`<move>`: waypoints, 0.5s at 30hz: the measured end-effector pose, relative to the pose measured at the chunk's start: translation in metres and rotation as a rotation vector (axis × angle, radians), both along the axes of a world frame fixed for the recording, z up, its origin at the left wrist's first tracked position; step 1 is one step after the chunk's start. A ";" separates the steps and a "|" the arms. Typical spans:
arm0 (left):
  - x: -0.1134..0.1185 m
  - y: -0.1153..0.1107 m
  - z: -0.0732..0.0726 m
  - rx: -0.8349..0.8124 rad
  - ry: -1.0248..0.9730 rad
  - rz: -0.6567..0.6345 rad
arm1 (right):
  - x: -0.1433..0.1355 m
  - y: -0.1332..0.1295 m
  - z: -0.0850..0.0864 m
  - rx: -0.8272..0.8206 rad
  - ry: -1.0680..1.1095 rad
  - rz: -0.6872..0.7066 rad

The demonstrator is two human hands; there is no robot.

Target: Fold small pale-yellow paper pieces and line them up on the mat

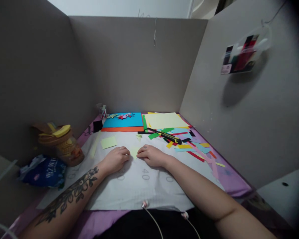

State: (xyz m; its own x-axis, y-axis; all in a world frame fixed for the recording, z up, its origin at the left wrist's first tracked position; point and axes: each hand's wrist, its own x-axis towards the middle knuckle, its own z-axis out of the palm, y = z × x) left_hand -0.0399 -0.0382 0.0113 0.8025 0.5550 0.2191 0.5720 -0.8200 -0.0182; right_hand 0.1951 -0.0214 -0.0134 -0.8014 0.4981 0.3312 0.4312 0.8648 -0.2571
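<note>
A small piece of pale yellow-green paper [134, 152] lies on the white sheet between my two hands. My left hand [116, 160] is closed at its left edge, thumb and fingers pressed together. From the right side, my right hand [151, 155] pinches the same piece. My palms hide parts of both grips. A square of pale yellow paper [109, 142] lies just beyond my left hand, and a small folded scrap [139, 137] sits behind the held piece.
Beyond my right hand, a utility knife [170, 137] rests among coloured paper strips [201, 149]. Folded paper stars [122, 116] sit on blue card [124, 122], beside a cream paper stack [166, 120]. At left stand a brown cup [69, 149] and a blue packet [45, 172]. Grey panels surround the table.
</note>
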 end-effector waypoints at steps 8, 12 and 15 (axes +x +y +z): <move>-0.001 0.008 -0.010 0.038 -0.018 0.019 | 0.001 0.000 -0.002 -0.009 0.003 -0.018; -0.003 0.009 -0.008 0.003 -0.045 -0.026 | 0.000 0.000 -0.003 -0.009 0.030 -0.006; -0.003 0.007 -0.006 -0.003 -0.092 -0.060 | -0.002 0.000 -0.003 -0.018 0.033 0.023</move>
